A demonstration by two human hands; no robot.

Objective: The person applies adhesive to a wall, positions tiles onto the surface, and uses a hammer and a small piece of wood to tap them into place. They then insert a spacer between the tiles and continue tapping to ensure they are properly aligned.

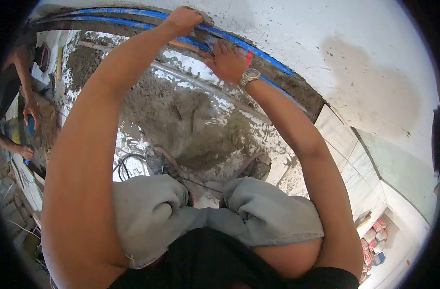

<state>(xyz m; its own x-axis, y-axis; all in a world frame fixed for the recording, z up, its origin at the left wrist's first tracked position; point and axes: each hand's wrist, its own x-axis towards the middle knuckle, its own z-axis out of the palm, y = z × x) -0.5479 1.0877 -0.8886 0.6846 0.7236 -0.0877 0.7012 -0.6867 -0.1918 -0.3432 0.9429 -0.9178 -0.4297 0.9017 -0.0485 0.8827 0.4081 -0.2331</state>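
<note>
Two long blue pipes [268,59] run along a rough channel at the foot of the white wall. My left hand [184,20] is closed over the upper pipe, its fingertips hidden. Just to the right and lower, my right hand [227,60] lies with fingers spread against the pipes and mortar; a watch [249,77] is on that wrist. Beside it, a red piece [249,58] shows on the pipes. An orange pipe [184,45] lies partly hidden below the blue ones.
Wet mortar [181,115] covers the floor between my feet and the wall, with a long metal bar [196,83] across it. At left, another person's hands [31,113] hold a blue-handled tool. A black cable [123,164] lies by my foot. Red-and-white bags [374,243] sit lower right.
</note>
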